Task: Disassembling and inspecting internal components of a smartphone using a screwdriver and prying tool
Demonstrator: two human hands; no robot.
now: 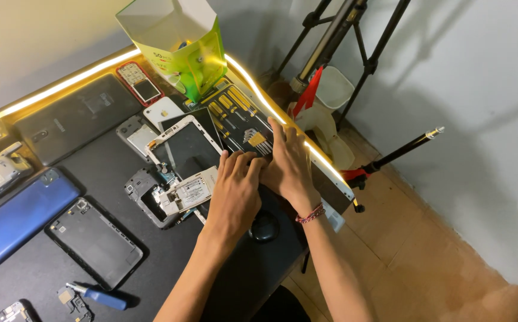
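Both hands, left hand [233,189] and right hand [288,164], press flat, fingers spread, gripping nothing, on the tool kit [239,118]. Shoved sideways, it could slide off the desk [253,274] edge, scattering bits.

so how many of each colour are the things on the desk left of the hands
blue: 2, phone and screwdriver
red: 1, keypad phone
green: 1, open box
black: 2, large cover and back cover
total: 6

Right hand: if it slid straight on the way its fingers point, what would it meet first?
Probably the hex keys in the tool tray; the right hand points up-left with its fingertips right beside them, though contact is unclear.
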